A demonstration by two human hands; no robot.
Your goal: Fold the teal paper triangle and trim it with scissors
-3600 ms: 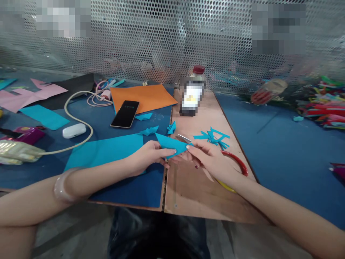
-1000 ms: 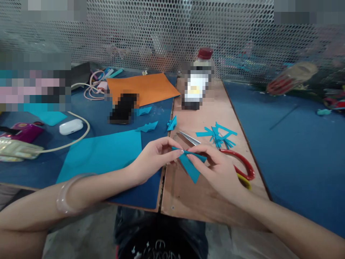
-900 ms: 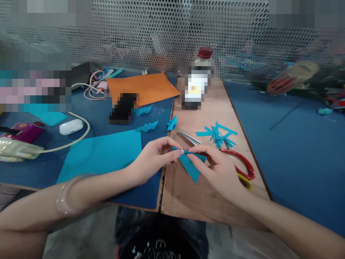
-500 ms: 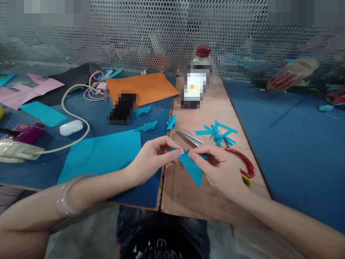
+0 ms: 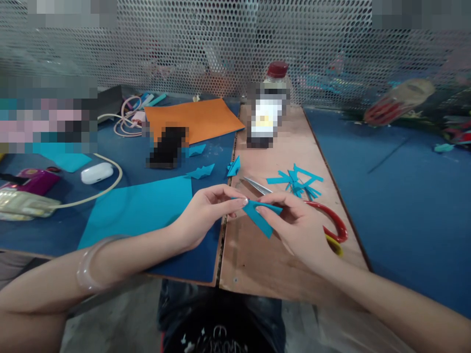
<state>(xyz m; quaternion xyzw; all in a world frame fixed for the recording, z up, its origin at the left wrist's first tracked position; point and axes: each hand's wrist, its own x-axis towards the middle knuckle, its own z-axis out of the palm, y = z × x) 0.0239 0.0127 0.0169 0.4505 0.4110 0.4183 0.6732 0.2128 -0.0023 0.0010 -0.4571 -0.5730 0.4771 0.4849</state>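
A small folded piece of blue paper [image 5: 262, 223] is held above the wooden strip of the table, with its lower end pointing down toward me. My left hand [image 5: 209, 215] pinches its left end between thumb and fingertips. On the other side my right hand [image 5: 294, 220] grips it near the top fold, the thumb lying along the paper. Under and behind my right hand are scissors [image 5: 333, 220] with red and yellow handles, their blades partly hidden by the fingers. Small folded blue paper pieces [image 5: 234, 166] lie just beyond my hands.
A large blue sheet [image 5: 140, 206] lies left, near a white earbud case [image 5: 96, 173]. Behind are an orange sheet [image 5: 206, 117], a dark phone [image 5: 167, 147], a lit phone [image 5: 267, 117] and a red-capped bottle [image 5: 277, 71]. Blue paper strips [image 5: 298, 181] lie beyond my right hand.
The paper between my hands has turned and its hanging end sits higher. My right thumb has shifted along it, a little apart from my left fingertips.
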